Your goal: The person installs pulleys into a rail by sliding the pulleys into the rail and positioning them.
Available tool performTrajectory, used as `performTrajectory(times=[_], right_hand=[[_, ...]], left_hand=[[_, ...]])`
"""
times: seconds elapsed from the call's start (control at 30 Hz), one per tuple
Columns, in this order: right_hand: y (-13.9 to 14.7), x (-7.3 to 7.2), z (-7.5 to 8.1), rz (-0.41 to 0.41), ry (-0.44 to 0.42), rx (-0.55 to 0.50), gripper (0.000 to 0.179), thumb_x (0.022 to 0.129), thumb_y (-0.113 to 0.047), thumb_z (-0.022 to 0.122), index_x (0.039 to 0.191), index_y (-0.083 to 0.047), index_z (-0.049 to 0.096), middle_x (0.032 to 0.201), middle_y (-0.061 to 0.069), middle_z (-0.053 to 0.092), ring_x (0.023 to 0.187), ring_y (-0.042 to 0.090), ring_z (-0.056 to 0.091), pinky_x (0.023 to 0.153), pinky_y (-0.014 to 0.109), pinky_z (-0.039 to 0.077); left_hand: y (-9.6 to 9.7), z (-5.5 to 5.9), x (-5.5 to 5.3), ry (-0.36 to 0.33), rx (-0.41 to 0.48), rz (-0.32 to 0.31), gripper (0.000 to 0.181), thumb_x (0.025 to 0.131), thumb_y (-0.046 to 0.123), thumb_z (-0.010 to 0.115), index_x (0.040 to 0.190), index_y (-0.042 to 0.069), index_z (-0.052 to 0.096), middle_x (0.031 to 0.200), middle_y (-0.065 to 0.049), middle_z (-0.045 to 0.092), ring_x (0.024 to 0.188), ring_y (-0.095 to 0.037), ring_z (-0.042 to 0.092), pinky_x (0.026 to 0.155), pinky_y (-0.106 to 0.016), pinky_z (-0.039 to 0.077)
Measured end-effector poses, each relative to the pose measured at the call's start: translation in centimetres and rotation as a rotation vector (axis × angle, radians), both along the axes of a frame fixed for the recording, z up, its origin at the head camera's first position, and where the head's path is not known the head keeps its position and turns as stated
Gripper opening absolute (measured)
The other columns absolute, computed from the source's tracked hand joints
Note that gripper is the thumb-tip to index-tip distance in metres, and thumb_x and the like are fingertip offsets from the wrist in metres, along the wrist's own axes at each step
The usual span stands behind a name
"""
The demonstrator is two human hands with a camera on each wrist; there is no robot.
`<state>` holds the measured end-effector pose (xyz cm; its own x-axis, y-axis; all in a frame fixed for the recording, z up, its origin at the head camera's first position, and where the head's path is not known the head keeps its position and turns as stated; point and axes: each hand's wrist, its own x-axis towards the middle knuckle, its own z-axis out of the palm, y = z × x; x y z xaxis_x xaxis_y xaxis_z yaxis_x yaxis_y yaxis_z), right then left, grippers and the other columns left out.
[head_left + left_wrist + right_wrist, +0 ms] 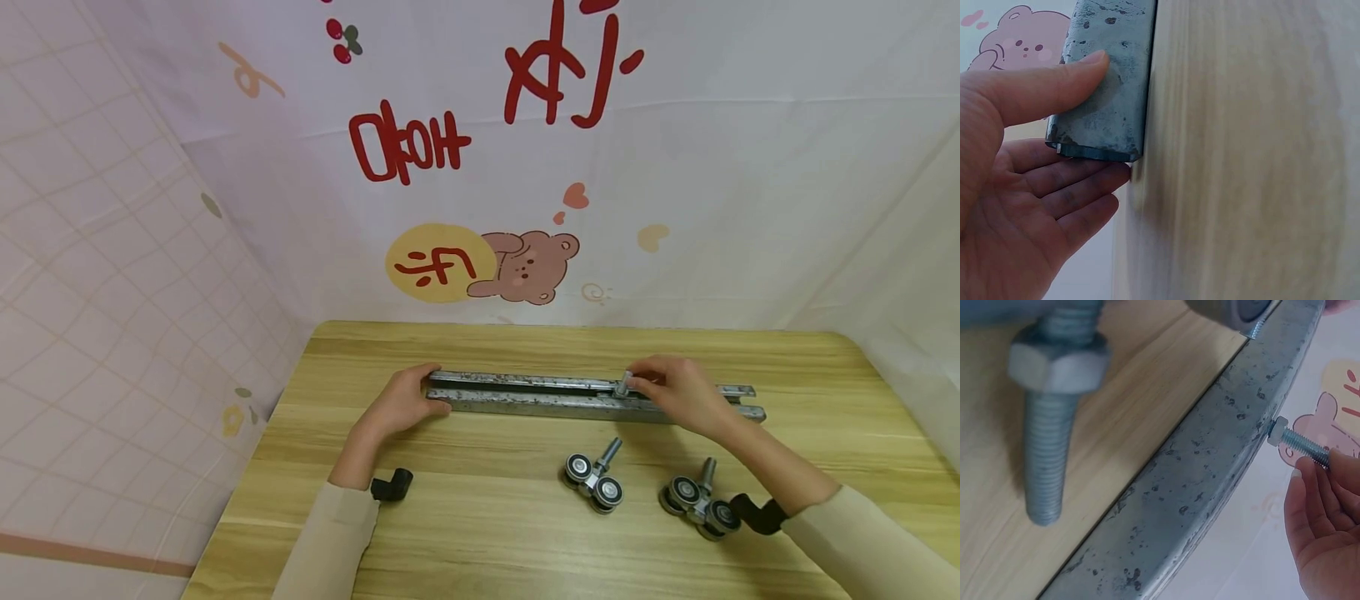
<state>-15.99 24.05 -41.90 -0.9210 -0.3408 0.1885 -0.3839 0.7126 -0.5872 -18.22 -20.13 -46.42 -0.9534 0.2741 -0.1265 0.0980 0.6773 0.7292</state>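
A grey, speckled metal track rail lies along the table with its slot facing up. My left hand holds the rail's left end. In the left wrist view the thumb presses one side wall of the rail, and the other fingers reach behind its open end. Toward the rail's right part, a threaded bolt stands up out of the slot. My right hand pinches that bolt; in the right wrist view a hex nut sits on it close to the rail. Whatever the bolt joins inside the rail is hidden.
Two roller trolleys, each with black-and-silver wheels and a bolt, lie on the wooden table in front of the rail: one trolley near the middle, another trolley close to my right forearm. A printed cloth hangs behind the table.
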Motion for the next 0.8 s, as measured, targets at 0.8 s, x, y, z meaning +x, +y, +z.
performTrajectory(times=[0.8], right_hand=[[-2.3, -0.9, 0.0, 0.097, 0.052, 0.016, 0.013, 0.098, -0.005, 0.074, 0.109, -0.001, 0.079, 0.099, 0.008, 0.077, 0.085, 0.024, 0.075, 0.072, 0.040, 0.062]], left_hand=[[0.0, 0.0, 0.0, 0.011, -0.014, -0.004, 0.079, 0.090, 0.020, 0.086, 0.155, -0.002, 0.048, 0.152, -0.020, 0.054, 0.139, -0.039, 0.052, 0.109, -0.055, 0.048]])
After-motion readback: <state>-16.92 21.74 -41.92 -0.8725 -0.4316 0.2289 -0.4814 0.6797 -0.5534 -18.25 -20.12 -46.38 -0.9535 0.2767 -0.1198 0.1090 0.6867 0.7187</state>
